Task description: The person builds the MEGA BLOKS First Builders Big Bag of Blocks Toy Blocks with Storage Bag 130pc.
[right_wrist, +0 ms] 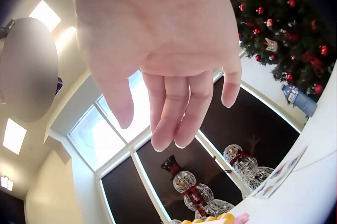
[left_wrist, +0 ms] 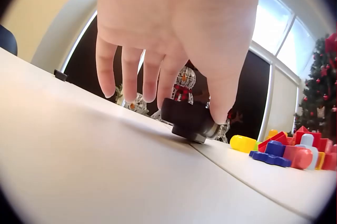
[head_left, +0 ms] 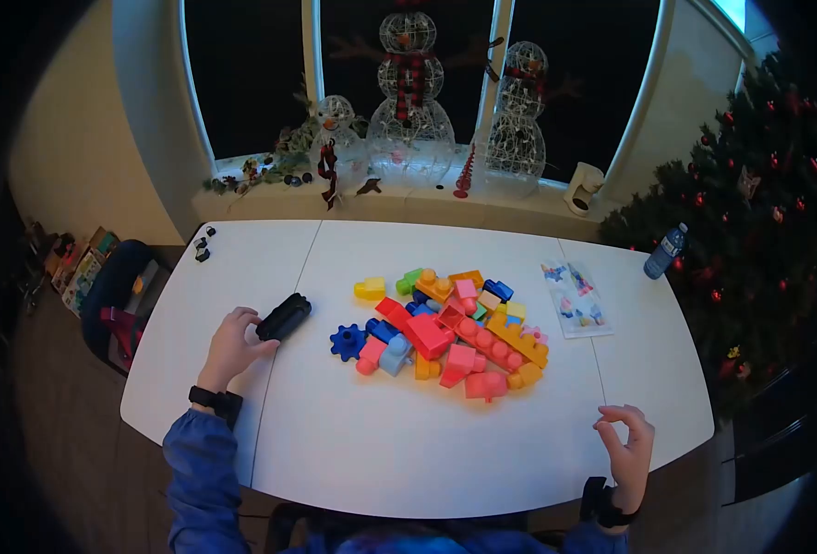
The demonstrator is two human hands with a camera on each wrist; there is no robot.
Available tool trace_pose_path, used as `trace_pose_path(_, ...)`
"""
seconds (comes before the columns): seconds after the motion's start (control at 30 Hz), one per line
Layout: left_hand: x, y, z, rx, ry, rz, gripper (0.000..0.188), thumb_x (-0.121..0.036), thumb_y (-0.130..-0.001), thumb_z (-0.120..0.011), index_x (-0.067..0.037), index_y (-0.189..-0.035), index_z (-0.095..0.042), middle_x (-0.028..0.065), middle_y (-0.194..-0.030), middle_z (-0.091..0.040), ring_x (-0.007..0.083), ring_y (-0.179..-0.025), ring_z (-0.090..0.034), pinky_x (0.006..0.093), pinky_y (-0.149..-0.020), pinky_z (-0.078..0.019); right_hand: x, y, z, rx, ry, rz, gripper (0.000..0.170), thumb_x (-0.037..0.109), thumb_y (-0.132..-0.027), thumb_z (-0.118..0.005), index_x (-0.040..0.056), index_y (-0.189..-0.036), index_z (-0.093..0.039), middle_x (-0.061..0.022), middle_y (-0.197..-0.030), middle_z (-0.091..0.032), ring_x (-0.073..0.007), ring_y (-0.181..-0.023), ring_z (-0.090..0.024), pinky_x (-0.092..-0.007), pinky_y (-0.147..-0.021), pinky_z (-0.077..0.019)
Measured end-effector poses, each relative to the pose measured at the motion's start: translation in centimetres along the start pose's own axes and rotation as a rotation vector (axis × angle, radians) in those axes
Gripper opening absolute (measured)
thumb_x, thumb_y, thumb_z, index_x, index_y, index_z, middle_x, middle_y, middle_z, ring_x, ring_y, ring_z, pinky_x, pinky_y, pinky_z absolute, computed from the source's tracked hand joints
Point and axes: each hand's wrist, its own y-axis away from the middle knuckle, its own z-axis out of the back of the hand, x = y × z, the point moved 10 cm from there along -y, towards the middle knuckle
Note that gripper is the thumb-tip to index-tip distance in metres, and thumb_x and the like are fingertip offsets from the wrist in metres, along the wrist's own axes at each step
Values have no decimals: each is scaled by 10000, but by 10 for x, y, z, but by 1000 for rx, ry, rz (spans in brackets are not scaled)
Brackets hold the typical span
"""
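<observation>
1. Left hand [head_left: 233,346]: narrow pinch. Thumb and forefinger stand on either side of a dark black, elongated, hard-looking object [head_left: 284,317]; the other fingers hang fairly straight beside it (clearest in the left wrist view).
2. Object position: left part of the white, smooth-topped table [head_left: 362,462], over the left seam, low against the surface. Its exact identity cannot be told.
3. Right hand [head_left: 632,452]: above the table's near right edge, free of any object. Fingers loosely bent; gap between thumb and forefinger looks narrow in the head view.
4. Both wrists carry black bands [head_left: 216,403]; sleeves [head_left: 201,471] are blue.
5. Mid-table, between the hands and farther from the person: a loose heap of chunky plastic building blocks [head_left: 473,342] in red, pink, orange, yellow, green and blue. A dark blue gear-shaped piece [head_left: 348,342] lies at its left edge, nearest the black object. A yellow block [head_left: 369,289] lies just beyond.
6. Right of the heap: a flat pale sheet or packet printed with small coloured figures [head_left: 575,300]. Farther right, a clear bluish bottle with a label [head_left: 664,251] stands near the table edge.
7. Far left corner: several small black pieces [head_left: 203,249].
8. Background: wire-frame snowmen [head_left: 408,92] on the sill; a green Christmas tree with red baubles [head_left: 750,212] at right.
</observation>
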Motion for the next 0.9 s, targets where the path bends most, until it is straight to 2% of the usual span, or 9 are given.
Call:
trace_pose_path(0.07,3,-2,-4,41,8,30,548,-330,-766,-913,13,-1142,-711,139,-1294,-663,338,-1234,-613,423,-1035,-510,1,-4,-1,-6,45,18,161,93,-873,-778,46,-1026,-765,-68,-829,-761,-245,-845,-715,-530,-1113,-410)
trace_pose_path(0.17,-13,9,8,-5,-13,-17,611,-300,-764,-921,28,-1217,-674,145,-1304,-663,346,-1229,-615,432,-1037,-508,8,-9,-5,-7,76,42,162,99,-872,-787,47,-1024,-766,-66,-833,-761,-248,-832,-720,-530,-1103,-424)
trace_pose_path(0.27,-60,29,44,-169,-8,-138,611,-273,-785,-910,6,-1266,-657,154,-1297,-675,346,-1194,-633,431,-996,-521,14,-12,-11,14,94,63,166,104,-867,-794,52,-1023,-768,-65,-836,-761,-250,-829,-724,-527,-1097,-432)
trace_pose_path(0.37,-104,61,75,-205,168,-37,510,-205,-818,-875,-21,-1250,-675,152,-1236,-710,322,-1127,-669,415,-929,-536,18,-17,-18,35,121,80,170,111,-863,-800,57,-1021,-769,-64,-838,-759,-252,-828,-724,-522,-1089,-439)
trace_pose_path(0.43,-129,85,80,-230,251,-55,455,-170,-825,-857,-34,-1226,-693,139,-1170,-734,303,-1073,-692,399,-886,-542,23,-20,-21,54,132,101,173,114,-862,-803,60,-1023,-770,-59,-837,-757,-250,-825,-722,-519,-1083,-443)
trace_pose_path(0.57,-157,114,59,-225,390,-75,347,-114,-836,-824,-26,-1157,-727,126,-1038,-770,270,-965,-729,367,-815,-559,35,-26,-31,106,145,153,186,113,-858,-812,70,-1035,-771,-35,-827,-751,-240,-812,-713,-512,-1072,-447)
trace_pose_path(0.8,-158,120,11,-157,717,31,283,-54,-870,-777,0,-1145,-738,141,-1025,-771,234,-953,-748,339,-815,-584,43,-24,-43,131,136,192,196,116,-851,-831,80,-1035,-771,-15,-828,-746,-240,-802,-703,-499,-1063,-449)
trace_pose_path(0.9,-172,117,2,-125,737,-10,260,-42,-877,-768,5,-1131,-742,144,-1018,-774,229,-948,-747,330,-812,-588,43,-22,-44,150,135,198,196,123,-852,-835,77,-1031,-770,-21,-834,-748,-247,-808,-705,-497,-1056,-454)
